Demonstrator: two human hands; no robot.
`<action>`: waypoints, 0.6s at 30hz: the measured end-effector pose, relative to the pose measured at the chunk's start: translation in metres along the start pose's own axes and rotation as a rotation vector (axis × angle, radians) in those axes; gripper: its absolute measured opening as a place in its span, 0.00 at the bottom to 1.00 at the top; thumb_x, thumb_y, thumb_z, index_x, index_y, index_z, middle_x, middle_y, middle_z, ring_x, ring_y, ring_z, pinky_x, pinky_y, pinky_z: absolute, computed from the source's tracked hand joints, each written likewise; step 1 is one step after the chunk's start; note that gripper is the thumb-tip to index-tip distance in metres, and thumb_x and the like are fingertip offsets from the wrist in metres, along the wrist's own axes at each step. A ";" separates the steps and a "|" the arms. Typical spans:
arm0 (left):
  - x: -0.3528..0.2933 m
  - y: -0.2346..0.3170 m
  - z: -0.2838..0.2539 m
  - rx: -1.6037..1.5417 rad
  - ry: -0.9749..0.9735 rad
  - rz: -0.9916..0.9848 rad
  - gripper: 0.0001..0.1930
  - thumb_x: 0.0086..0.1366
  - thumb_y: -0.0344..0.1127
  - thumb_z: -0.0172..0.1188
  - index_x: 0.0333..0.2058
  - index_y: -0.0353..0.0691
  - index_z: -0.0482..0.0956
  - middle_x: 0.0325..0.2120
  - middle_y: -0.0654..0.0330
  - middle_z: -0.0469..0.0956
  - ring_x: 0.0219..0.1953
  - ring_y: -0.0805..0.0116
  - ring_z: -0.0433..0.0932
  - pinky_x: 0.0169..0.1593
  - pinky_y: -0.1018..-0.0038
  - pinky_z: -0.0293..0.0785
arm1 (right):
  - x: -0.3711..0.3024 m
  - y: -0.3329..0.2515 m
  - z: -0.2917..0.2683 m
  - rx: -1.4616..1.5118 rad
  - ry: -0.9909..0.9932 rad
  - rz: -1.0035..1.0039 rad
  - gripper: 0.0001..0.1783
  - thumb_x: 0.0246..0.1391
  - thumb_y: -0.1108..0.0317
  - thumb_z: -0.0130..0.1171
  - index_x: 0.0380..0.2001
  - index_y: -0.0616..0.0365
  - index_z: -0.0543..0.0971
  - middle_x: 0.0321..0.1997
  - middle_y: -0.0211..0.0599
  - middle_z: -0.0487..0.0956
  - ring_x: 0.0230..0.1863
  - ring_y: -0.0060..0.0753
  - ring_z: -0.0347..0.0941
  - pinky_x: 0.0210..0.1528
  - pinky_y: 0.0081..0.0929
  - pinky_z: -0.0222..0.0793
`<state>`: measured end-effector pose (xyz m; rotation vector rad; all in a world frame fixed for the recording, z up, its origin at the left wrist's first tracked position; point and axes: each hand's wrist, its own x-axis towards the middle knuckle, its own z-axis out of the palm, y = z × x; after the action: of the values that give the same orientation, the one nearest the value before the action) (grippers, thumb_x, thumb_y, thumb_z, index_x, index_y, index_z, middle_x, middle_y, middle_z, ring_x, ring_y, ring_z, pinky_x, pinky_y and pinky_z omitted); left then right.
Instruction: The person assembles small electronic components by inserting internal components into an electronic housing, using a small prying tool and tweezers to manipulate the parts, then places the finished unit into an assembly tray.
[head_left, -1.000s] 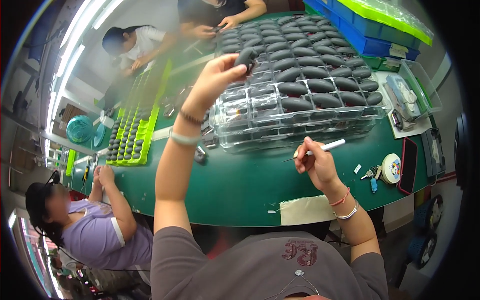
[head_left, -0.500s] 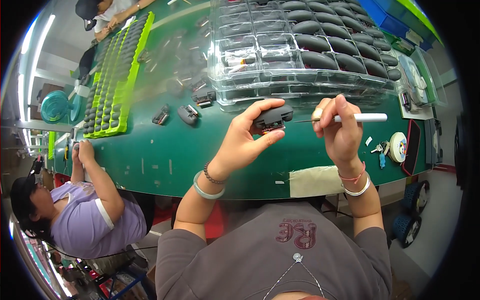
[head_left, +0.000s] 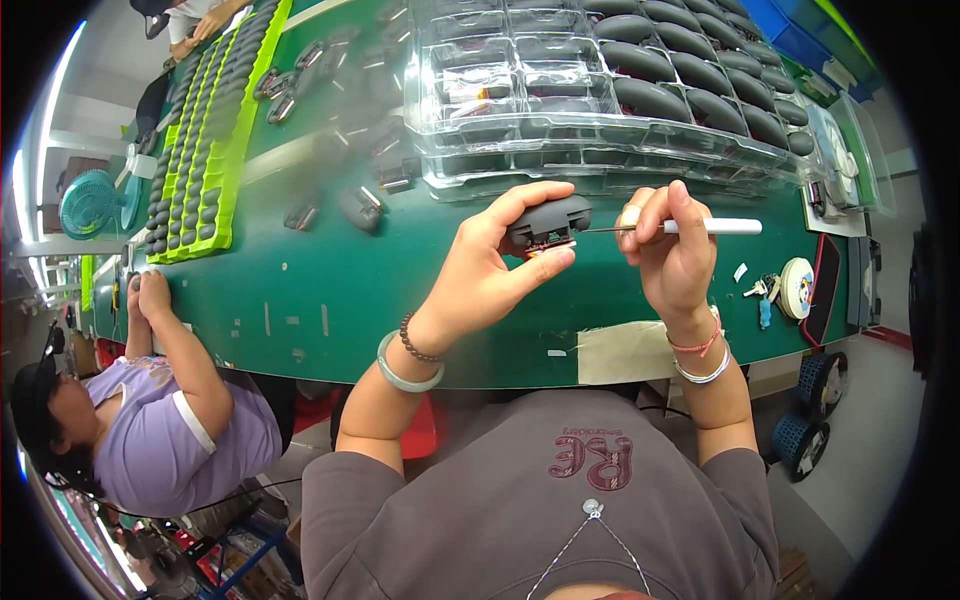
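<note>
Holding dark grey rounded unit (head_left: pixel 550 216) in the air over the green tabletop (head_left: pixel 500 345), left hand (head_left: pixel 485 262) is pinching it, thumb pressing from below, fingers curling over the top. Unit is sitting just in front of the clear tray stack (head_left: pixel 540 128), small inner parts showing on its lower side by the thumb. Right hand (head_left: pixel 675 250) is pinching white-handled tool (head_left: pixel 735 226) in its curled fingers, thin metal shaft (head_left: pixel 600 230) pointing left at the unit; tip is ending right by its edge, cannot tell whether touching.

Beyond the hands, tray stack is covering much of the tabletop, its right side holding more dark grey units (head_left: pixel 650 98). To its left, loose dark units (head_left: pixel 363 208) are lying scattered, several looking blurred. Farther left, lime green tray (head_left: pixel 226 222) is holding rows of small dark pieces.

Near edge: beige sheet (head_left: pixel 625 352) is lying flat. Over to the right, keys (head_left: pixel 757 287), round pale case (head_left: pixel 797 288) and red-edged phone (head_left: pixel 824 290) are lying close together. Blue bins (head_left: pixel 805 30) are standing at top right.

Lower left, co-worker in purple (head_left: pixel 185 455) is keeping both hands together at the tabletop's edge; teal fan (head_left: pixel 90 203) is standing beyond. Another person's arms (head_left: pixel 215 18) are showing at top left.
</note>
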<state>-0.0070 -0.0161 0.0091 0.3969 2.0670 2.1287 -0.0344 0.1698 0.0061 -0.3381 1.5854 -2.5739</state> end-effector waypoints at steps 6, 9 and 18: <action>0.000 0.001 -0.005 -0.002 0.031 0.008 0.22 0.53 0.28 0.59 0.48 0.36 0.66 0.35 0.61 0.71 0.34 0.78 0.71 0.37 0.81 0.71 | -0.001 0.001 -0.002 0.029 -0.008 0.021 0.26 0.59 0.59 0.36 0.12 0.64 0.68 0.16 0.42 0.69 0.17 0.26 0.63 0.17 0.18 0.57; -0.008 0.001 -0.013 -0.040 0.023 -0.055 0.24 0.53 0.26 0.58 0.50 0.34 0.64 0.38 0.61 0.70 0.38 0.78 0.70 0.42 0.81 0.69 | -0.002 0.001 -0.002 0.068 -0.002 0.050 0.25 0.59 0.59 0.36 0.13 0.63 0.68 0.16 0.41 0.68 0.17 0.26 0.63 0.17 0.18 0.57; -0.081 0.004 -0.123 0.535 0.399 -0.284 0.20 0.52 0.31 0.61 0.44 0.36 0.68 0.32 0.63 0.73 0.32 0.79 0.70 0.35 0.81 0.69 | -0.006 -0.004 -0.001 0.136 0.041 0.087 0.26 0.60 0.59 0.34 0.12 0.61 0.66 0.15 0.39 0.67 0.15 0.24 0.61 0.16 0.18 0.56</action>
<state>0.0348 -0.1567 0.0045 -0.2873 2.7110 1.5666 -0.0284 0.1738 0.0078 -0.2011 1.3945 -2.6205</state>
